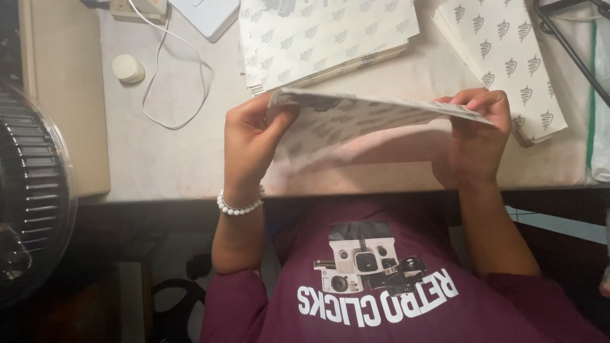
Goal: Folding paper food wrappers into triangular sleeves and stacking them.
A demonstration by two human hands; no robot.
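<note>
Both hands pinch a printed paper sheet [368,117] above the surface [178,152]: left hand [249,145] clamped on one edge, right hand [473,143] on the other. Best kept taut, edges level.

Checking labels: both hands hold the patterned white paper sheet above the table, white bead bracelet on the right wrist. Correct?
Not quite: the white bead bracelet is on the left wrist, per the head view. Both the left hand and right hand do hold the patterned white paper sheet above the table.

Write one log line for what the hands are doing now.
left hand: holds sheet | right hand: holds sheet | stacks: on table
</note>
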